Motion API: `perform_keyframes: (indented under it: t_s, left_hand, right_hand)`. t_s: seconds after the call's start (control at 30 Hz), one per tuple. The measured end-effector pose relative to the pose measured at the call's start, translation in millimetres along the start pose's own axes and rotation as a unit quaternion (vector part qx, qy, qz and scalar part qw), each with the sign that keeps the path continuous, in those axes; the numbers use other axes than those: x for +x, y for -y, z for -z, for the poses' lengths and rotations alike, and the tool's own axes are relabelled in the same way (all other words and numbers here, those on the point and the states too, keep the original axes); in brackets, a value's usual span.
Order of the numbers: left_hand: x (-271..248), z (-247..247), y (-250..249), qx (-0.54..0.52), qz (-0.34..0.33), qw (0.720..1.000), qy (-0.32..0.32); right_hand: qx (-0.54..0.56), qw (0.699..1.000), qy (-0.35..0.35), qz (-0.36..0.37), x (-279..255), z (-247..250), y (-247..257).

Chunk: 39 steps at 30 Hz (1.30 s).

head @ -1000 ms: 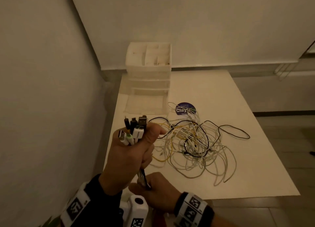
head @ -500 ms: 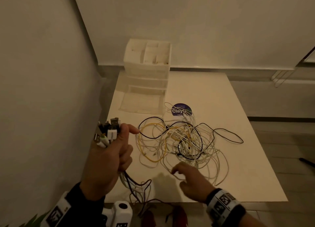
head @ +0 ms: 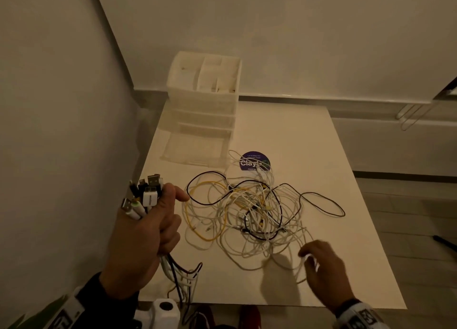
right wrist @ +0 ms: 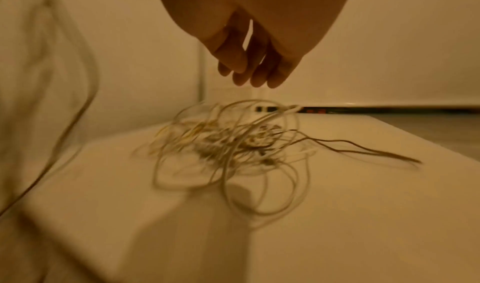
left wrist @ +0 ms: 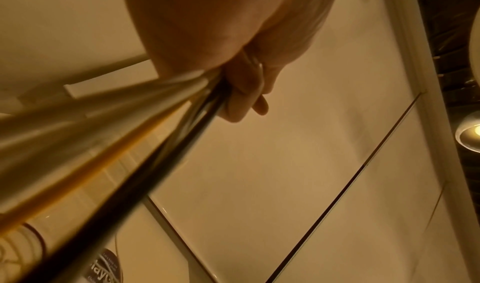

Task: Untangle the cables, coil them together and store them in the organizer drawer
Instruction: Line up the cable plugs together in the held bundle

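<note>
A tangle of white, yellow and black cables lies on the white table. My left hand grips a bundle of cable ends, their plugs sticking up above the fist and the cords hanging below it at the table's front left. My right hand hovers over the near right loops of the tangle with fingers loosely spread, holding nothing. The translucent organizer stands at the table's back left with its bottom drawer pulled out.
A round purple sticker sits on the table behind the tangle. A wall runs close along the left side. The table's front edge is just below my hands, with shoes and a white device beneath it.
My right hand let go of the cords under my left fist and swung right, over the tangle's near right side. My left hand with the plugs drifted left and lower.
</note>
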<state>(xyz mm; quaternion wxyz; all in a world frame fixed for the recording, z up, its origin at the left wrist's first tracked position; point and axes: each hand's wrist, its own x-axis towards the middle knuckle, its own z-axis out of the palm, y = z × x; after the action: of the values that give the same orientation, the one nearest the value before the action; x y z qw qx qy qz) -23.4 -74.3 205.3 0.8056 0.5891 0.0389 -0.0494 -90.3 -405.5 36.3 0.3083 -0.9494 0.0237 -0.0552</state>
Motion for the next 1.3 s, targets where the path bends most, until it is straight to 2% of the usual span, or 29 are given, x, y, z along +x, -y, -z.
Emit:
perform_keyframes:
  t_s: [0.07, 0.1, 0.17, 0.2, 0.27, 0.33, 0.4, 0.47, 0.53, 0.6, 0.63, 0.87, 1.03, 1.1, 1.2, 1.27, 1.3]
  left_hand:
    - [4, -8, 3, 0.006, 0.005, 1.000, -0.005]
    - [6, -13, 4, 0.007, 0.006, 1.000, -0.009]
    - [10, -23, 4, 0.012, 0.009, 1.000, -0.019]
    - [12, -27, 3, 0.015, 0.008, 1.000, -0.023]
    - [16, -34, 1, 0.013, 0.003, 0.999, -0.033]
    - [20, -34, -2, 0.005, -0.006, 0.999, -0.053]
    - [22, -31, -4, -0.008, -0.017, 0.997, -0.070]
    - [22, -29, -4, -0.017, -0.025, 0.996, -0.083]
    - [19, -24, -5, -0.018, -0.029, 0.994, -0.100]
    - [16, -18, -6, -0.019, -0.033, 0.994, -0.104]
    - [15, -15, -6, -0.021, -0.032, 0.994, -0.107]
    - [3, 9, -13, -0.046, -0.011, 0.987, -0.153]
    - [0, 24, -19, -0.045, -0.007, 0.985, -0.167]
    - [3, 27, -19, -0.040, -0.006, 0.985, -0.168]
    - [9, 29, -20, -0.038, -0.005, 0.989, -0.146]
    - [17, 27, -20, -0.044, -0.007, 0.992, -0.121]
    - [20, 24, -20, -0.044, -0.008, 0.993, -0.107]
  right_hand:
    - [0.041, 0.986, -0.101, -0.126, 17, 10, -9]
    - [0.072, 0.972, -0.120, -0.188, 26, 15, -16]
    - [0.131, 0.946, -0.117, -0.273, 45, 22, -31]
    - [0.142, 0.942, -0.108, -0.284, 54, 25, -35]
    - [0.133, 0.957, -0.084, -0.243, 72, 30, -33]
    - [0.102, 0.985, -0.041, -0.133, 90, 31, -13]
    - [0.082, 0.995, 0.048, -0.019, 104, 24, 18]
    - [0.055, 0.979, 0.179, 0.080, 112, 4, 50]
    - [0.006, 0.939, 0.297, 0.171, 116, -31, 76]
    - [-0.058, 0.898, 0.381, 0.214, 119, -71, 94]
    - [-0.088, 0.886, 0.400, 0.219, 121, -88, 101]
    - [-0.254, 0.868, 0.379, 0.197, 135, -155, 116]
    - [-0.286, 0.858, 0.364, 0.224, 142, -177, 109]
    - [-0.241, 0.877, 0.348, 0.227, 145, -172, 109]
    - [-0.058, 0.949, 0.251, 0.181, 155, -147, 114]
    - [-0.024, 0.961, 0.221, 0.164, 163, -129, 115]
    - [-0.056, 0.953, 0.246, 0.169, 164, -123, 115]
